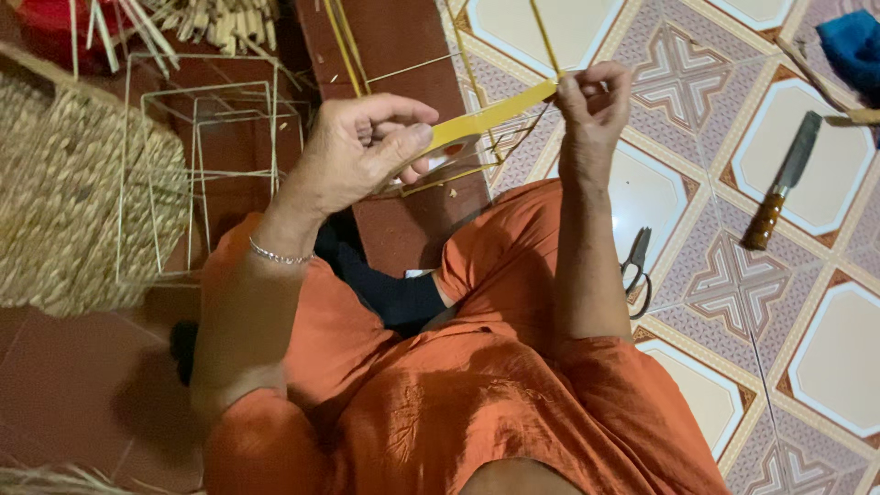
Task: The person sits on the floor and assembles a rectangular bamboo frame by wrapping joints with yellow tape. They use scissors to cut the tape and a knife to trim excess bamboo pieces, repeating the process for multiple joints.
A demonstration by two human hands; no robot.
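Hands work over the lap of a seated person in orange clothes. From the head view, the left hand [353,151] is clenched on the near end of a flat yellow strip [490,116], thumb pressed on top, a thin bracelet [278,256] at the wrist. The right hand [596,96] pinches the strip's far end, together with some thin yellow slivers [541,32] that run up toward the top edge of the floor. The strip sits in the air between both hands, above the knees. A woven basket [69,202] stands at the left edge of the floor; its inside is turned away, so I cannot tell what it contains. Beside it stands a thin wire frame [197,156]. On the patterned tile floor [825,357] to the right lie scissors [635,266] and, farther out, a knife [781,183] with a wooden handle. A blue cloth [852,46] sits in the top right corner.
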